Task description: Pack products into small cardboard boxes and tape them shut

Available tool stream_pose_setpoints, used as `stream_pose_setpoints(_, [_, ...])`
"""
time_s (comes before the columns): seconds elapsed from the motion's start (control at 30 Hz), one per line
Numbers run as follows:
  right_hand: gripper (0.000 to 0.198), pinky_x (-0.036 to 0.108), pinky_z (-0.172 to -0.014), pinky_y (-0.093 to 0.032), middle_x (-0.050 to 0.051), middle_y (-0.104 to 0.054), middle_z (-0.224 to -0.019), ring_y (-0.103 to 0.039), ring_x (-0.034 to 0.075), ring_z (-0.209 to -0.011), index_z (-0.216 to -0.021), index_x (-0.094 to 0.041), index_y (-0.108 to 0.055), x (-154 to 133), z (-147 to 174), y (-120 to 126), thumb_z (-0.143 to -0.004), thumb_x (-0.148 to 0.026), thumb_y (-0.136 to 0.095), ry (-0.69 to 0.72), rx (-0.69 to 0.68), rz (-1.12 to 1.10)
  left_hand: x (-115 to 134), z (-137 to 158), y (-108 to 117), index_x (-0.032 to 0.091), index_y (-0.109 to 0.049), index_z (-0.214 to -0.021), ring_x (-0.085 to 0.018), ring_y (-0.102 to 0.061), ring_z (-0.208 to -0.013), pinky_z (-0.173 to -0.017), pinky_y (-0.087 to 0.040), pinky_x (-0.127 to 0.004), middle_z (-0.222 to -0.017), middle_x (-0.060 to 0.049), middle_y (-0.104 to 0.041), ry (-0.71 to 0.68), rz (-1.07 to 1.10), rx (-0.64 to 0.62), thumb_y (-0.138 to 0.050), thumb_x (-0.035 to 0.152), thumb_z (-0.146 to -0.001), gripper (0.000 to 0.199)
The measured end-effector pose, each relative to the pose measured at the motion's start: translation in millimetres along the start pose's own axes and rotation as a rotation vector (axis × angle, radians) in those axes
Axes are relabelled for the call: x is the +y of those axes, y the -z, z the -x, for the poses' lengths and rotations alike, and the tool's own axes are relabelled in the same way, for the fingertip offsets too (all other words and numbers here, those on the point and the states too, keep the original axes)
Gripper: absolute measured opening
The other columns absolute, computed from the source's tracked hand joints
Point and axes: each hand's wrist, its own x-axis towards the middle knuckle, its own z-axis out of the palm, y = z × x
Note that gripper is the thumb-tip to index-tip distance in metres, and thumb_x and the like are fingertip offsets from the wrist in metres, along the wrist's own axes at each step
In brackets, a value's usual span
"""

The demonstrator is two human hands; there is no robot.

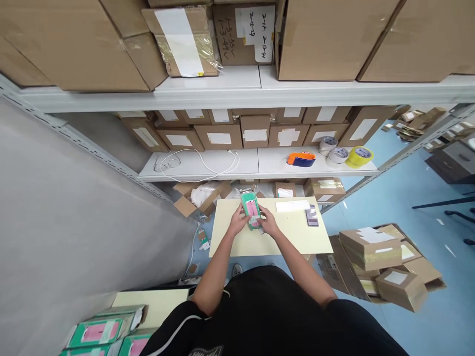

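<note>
Over the pale yellow table (pixel 230 242) I hold a small green and pink box (pixel 251 207) with a pale band across its lower part. It is tilted, its top end pointing away from me. My left hand (pixel 238 221) grips the box's left edge, thumb over its face. On the opposite edge, the fingers of my right hand (pixel 268 221) close round the box. To the right on the table lie a white strip (pixel 292 205) and a small dark purple patterned item (pixel 311 216), blurred out in the picture.
Shelves of cardboard boxes (pixel 218 136) rise ahead. The middle shelf carries a white cable (pixel 208 170), an orange and blue roll (pixel 301 159) and tape rolls (pixel 359 156). An open carton (pixel 202 198) stands left; a box-filled carton (pixel 341 269) right. Similar green boxes (pixel 98 332) lie lower left.
</note>
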Motion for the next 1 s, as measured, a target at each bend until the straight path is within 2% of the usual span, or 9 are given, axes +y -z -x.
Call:
stream_pose_setpoints(0.17, [0.078, 0.041, -0.091, -0.062, 0.010, -0.066, -0.135, -0.070, 0.025, -0.109, -0.142, -0.024, -0.059, 51.2, -11.9, -11.8, -0.064, -0.017, -0.058, -0.137, 0.025, 0.009, -48.7, -10.5, -4.7, 0.019, -0.044, -0.157, -0.028, -0.065, -0.120, -0.097, -0.059, -0.042, -0.144, -0.015, -0.062, 0.174, -0.072, 0.025, -0.081, 0.032, -0.076, 0.089])
stream_pose_setpoints(0.37, [0.062, 0.037, -0.085, -0.062, 0.011, -0.070, -0.128, -0.072, 0.025, -0.109, -0.126, -0.024, -0.057, 105.8, -23.4, -33.8, -0.064, -0.019, -0.055, -0.214, 0.053, 0.002, -97.3, -13.2, -3.5, 0.023, -0.043, -0.151, -0.029, -0.061, -0.131, -0.094, -0.059, -0.037, -0.149, -0.015, -0.058, 0.180, -0.078, 0.129, -0.080, 0.022, -0.073, 0.087])
stream_pose_setpoints(0.5, [0.053, 0.044, -0.098, -0.058, 0.009, -0.073, -0.122, -0.069, 0.027, -0.120, -0.119, -0.024, -0.057, 134.0, -25.5, -47.1, -0.066, -0.020, -0.058, -0.266, 0.027, 0.101, -128.7, -5.2, 4.2, 0.022, -0.045, -0.146, -0.030, -0.067, -0.123, -0.098, -0.057, -0.042, -0.139, -0.015, -0.066, 0.214, -0.077, 0.131, -0.082, 0.018, -0.068, 0.087])
stream_pose_setpoints(0.6, [0.065, 0.049, -0.109, -0.051, 0.008, -0.071, -0.127, -0.067, 0.028, -0.124, -0.125, -0.024, -0.057, 142.3, -18.4, -45.2, -0.060, -0.017, -0.061, -0.303, -0.001, 0.158, -142.4, 6.6, 11.8, 0.024, -0.045, -0.148, -0.030, -0.068, -0.123, -0.104, -0.054, -0.047, -0.135, -0.012, -0.069, 0.205, -0.145, 0.050, -0.077, 0.017, -0.070, 0.085])
stream_pose_setpoints(0.7, [0.084, 0.050, -0.106, -0.054, 0.011, -0.065, -0.140, -0.066, 0.030, -0.125, -0.141, -0.026, -0.052, 131.9, -5.9, -37.5, -0.059, -0.016, -0.062, -0.311, -0.024, 0.161, -135.3, 18.7, 20.7, 0.023, -0.033, -0.160, -0.031, -0.060, -0.136, -0.110, -0.051, -0.044, -0.152, -0.015, -0.056, 0.136, -0.210, -0.024, -0.076, 0.018, -0.071, 0.099])
stream_pose_setpoints(0.8, [0.085, 0.047, -0.103, -0.055, 0.011, -0.056, -0.152, -0.063, 0.029, -0.130, -0.149, -0.030, -0.049, 107.2, 6.3, -33.3, -0.066, -0.017, -0.060, -0.215, -0.014, 0.175, -110.7, 27.0, 29.8, 0.025, -0.020, -0.167, -0.031, -0.049, -0.147, -0.115, -0.048, -0.042, -0.168, -0.015, -0.037, 0.019, -0.259, -0.105, -0.076, 0.020, -0.074, 0.109])
stream_pose_setpoints(0.83, [0.080, 0.047, -0.104, -0.055, 0.010, -0.054, -0.154, -0.061, 0.028, -0.133, -0.148, -0.030, -0.051, 98.2, 9.0, -33.7, -0.070, -0.018, -0.060, -0.165, -0.011, 0.198, -101.6, 28.6, 32.5, 0.027, -0.021, -0.167, -0.031, -0.046, -0.149, -0.117, -0.046, -0.042, -0.169, -0.013, -0.035, -0.026, -0.282, -0.130, -0.074, 0.019, -0.076, 0.106])
stream_pose_setpoints(0.9, [0.063, 0.046, -0.106, -0.054, 0.009, -0.054, -0.154, -0.057, 0.028, -0.138, -0.140, -0.030, -0.061, 82.1, 11.3, -37.5, -0.077, -0.021, -0.060, -0.090, -0.025, 0.286, -86.4, 30.1, 36.9, 0.028, -0.036, -0.162, -0.029, -0.041, -0.153, -0.122, -0.042, -0.044, -0.168, -0.010, -0.038, -0.107, -0.339, -0.167, -0.069, 0.014, -0.080, 0.090])
stream_pose_setpoints(1.0, [0.040, 0.045, -0.109, -0.052, 0.011, -0.057, -0.151, -0.054, 0.030, -0.141, -0.122, -0.025, -0.072, 64.6, 6.9, -48.2, -0.083, -0.025, -0.065, -0.083, -0.043, 0.520, -77.1, 28.8, 41.6, 0.027, -0.058, -0.145, -0.027, -0.046, -0.150, -0.123, -0.042, -0.045, -0.165, -0.008, -0.043, -0.137, -0.405, -0.210, -0.065, 0.009, -0.082, 0.066])
